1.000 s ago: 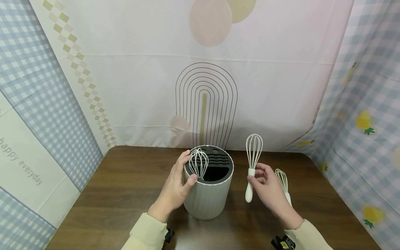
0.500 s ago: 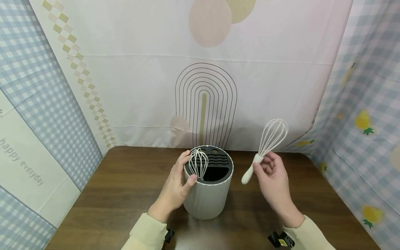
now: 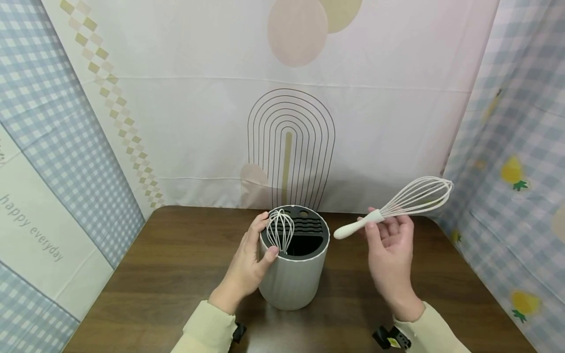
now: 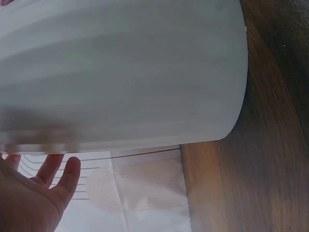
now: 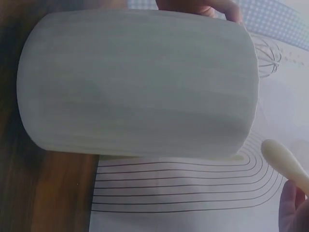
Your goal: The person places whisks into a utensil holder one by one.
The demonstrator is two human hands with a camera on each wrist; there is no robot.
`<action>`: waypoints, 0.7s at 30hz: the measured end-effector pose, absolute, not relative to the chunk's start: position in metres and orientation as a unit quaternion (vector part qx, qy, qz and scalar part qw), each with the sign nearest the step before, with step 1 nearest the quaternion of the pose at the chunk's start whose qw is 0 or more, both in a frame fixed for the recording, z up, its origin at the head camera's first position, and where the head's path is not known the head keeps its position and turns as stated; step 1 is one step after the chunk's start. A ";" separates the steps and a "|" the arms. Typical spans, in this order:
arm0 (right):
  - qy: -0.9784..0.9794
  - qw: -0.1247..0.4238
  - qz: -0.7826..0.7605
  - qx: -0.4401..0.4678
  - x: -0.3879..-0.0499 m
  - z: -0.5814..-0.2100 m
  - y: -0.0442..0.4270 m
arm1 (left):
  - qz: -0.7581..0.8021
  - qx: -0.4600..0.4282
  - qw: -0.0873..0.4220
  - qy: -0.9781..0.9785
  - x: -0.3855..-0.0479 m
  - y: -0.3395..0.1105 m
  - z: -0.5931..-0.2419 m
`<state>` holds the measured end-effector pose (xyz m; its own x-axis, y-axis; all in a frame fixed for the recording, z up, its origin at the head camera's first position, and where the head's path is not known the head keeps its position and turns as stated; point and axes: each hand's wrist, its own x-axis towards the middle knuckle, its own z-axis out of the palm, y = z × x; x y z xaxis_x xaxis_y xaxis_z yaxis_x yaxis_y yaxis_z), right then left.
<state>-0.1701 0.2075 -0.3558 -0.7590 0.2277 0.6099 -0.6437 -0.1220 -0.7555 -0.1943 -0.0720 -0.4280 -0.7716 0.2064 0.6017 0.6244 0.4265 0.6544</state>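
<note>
A grey-white ribbed utensil holder (image 3: 292,284) with a black slotted top stands upright on the table. One white whisk (image 3: 280,230) stands in it, wires up, at the left of the top. My left hand (image 3: 247,262) grips the holder's left side near the rim, thumb at the front. The fingers (image 4: 67,176) of that hand lie spread against the wall in the left wrist view. Right of the holder, my right hand (image 3: 393,255) pinches a second whisk (image 3: 379,214) near the top of its handle. Its wires point right, and its handle end is close to the rim, apart from it.
The dark wooden table (image 3: 185,274) ends at a white patterned cloth (image 3: 198,137) behind. Blue checked cloths (image 3: 88,162) hang at both sides. The black top has a wide front opening (image 3: 304,245), wavy slots and round holes.
My right hand has raised its whisk and turned it from near upright to almost level, wires to the right. Another whisk lying beside that hand has gone from sight. My left hand stays put.
</note>
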 end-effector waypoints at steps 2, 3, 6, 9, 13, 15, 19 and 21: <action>-0.586 0.300 0.731 0.180 -0.169 -0.355 0.205 | -0.470 -0.254 0.221 -0.816 -0.194 -0.072 -0.428; -0.584 0.298 0.732 0.184 -0.169 -0.354 0.203 | -0.470 -0.253 0.220 -0.817 -0.195 -0.073 -0.428; -0.580 0.289 0.737 0.191 -0.167 -0.352 0.197 | -0.469 -0.253 0.221 -0.817 -0.195 -0.073 -0.429; -0.578 0.277 0.742 0.196 -0.167 -0.351 0.191 | -0.469 -0.254 0.223 -0.816 -0.195 -0.073 -0.429; -0.589 0.261 0.738 0.202 -0.168 -0.351 0.183 | -0.471 -0.255 0.224 -0.814 -0.195 -0.073 -0.429; -0.599 0.250 0.732 0.206 -0.169 -0.352 0.179 | -0.471 -0.255 0.224 -0.814 -0.195 -0.074 -0.429; -0.629 0.226 0.714 0.206 -0.169 -0.354 0.173 | -0.472 -0.254 0.222 -0.815 -0.195 -0.074 -0.429; -0.644 0.218 0.706 0.198 -0.169 -0.354 0.171 | -0.473 -0.254 0.222 -0.814 -0.195 -0.074 -0.429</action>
<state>-0.1690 0.1706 -0.3539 -0.8268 0.0533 0.5600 -0.5625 -0.0761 -0.8233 -0.1950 -0.0736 -0.4293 -0.7727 0.2040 0.6011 0.6232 0.4244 0.6569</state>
